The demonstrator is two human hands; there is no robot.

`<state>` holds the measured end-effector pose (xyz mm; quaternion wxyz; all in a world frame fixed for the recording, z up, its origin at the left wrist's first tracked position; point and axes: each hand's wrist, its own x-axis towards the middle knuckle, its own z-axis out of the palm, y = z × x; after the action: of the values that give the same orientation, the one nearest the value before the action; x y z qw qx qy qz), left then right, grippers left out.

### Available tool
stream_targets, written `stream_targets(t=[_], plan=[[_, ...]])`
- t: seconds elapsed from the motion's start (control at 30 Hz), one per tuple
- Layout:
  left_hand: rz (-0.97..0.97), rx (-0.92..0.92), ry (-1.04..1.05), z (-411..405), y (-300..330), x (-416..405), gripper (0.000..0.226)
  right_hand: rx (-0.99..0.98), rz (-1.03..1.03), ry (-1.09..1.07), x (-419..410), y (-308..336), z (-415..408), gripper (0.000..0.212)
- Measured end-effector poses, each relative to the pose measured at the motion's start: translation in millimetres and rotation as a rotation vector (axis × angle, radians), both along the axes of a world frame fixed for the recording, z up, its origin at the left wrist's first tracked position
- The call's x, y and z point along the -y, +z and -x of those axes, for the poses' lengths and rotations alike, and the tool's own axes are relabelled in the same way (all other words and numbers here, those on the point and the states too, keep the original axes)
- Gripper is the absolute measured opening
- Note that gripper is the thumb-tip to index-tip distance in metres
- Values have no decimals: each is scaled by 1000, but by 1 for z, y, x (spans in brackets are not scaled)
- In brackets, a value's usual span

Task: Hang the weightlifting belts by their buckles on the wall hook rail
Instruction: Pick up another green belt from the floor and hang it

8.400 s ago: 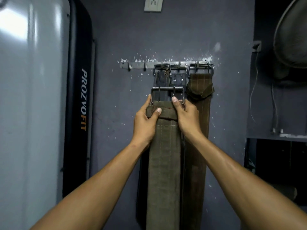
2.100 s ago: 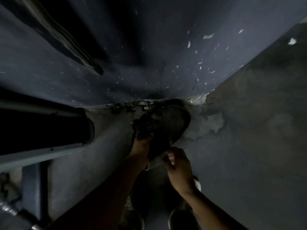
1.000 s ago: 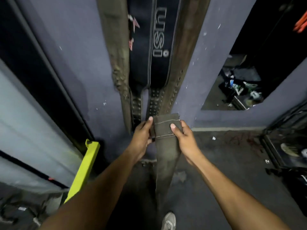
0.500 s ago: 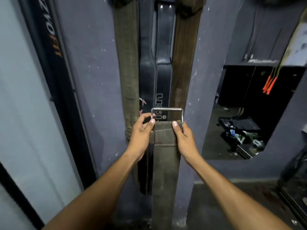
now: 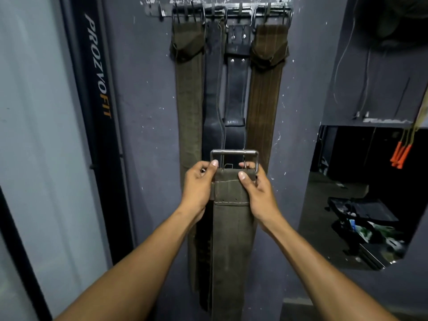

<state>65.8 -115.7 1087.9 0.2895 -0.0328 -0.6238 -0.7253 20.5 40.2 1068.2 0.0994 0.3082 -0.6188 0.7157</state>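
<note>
Firmly gripped: woven canvas belt [image 5: 231, 239] (rectangular steel buckle [image 5: 234, 156])

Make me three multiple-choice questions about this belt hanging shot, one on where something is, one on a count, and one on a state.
1. Where is the buckle of the held belt?
A. Hooked on the rail
B. In front of the hanging belts, below the rail
C. On the floor

2. How many belts already hang from the hook rail?
A. Two
B. Four
C. Six

3. How is the held belt gripped?
A. One hand only
B. By its tail end
C. Both hands, just under the buckle

Answers:
1. B, the metal frame sits well below the rail, over the black belts.
2. B, an olive belt, two black ones and a brown belt hang there.
3. C, the left hand and right hand pinch either side of the strap.
</note>
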Motion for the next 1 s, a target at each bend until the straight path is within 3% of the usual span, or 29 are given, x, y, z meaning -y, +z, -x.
stream_targets(t=[0.17, 0.33, 0.43, 0.63, 0.7, 0.77, 0.87, 1.0], plan=[[-84, -21, -150, -3, 16, 1, 22, -43, -4, 43, 3, 18, 9, 21], [1, -133, -161, -6, 36, 13, 25, 24, 17, 15, 17, 38, 13, 24], [103, -141, -165, -9, 52, 21, 23, 56, 10, -16, 23, 52, 13, 37], [369, -122, 190, -1, 72, 26, 29, -162, -336, -754, 46, 60, -11, 66], [400, -96, 298, 3, 76, 26, 39, -251, -448, -903, 54, 52, -29, 79], [386, -87, 330, 4, 78, 27, 42, -317, -519, -856, 63, 40, -42, 86], [377, -63, 258, -4, 80, 23, 33, -274, -608, -590, 73, 34, -43, 83], [278, -34, 8, -13, 76, 24, 32, -126, -261, -341, 73, 38, -33, 36]])
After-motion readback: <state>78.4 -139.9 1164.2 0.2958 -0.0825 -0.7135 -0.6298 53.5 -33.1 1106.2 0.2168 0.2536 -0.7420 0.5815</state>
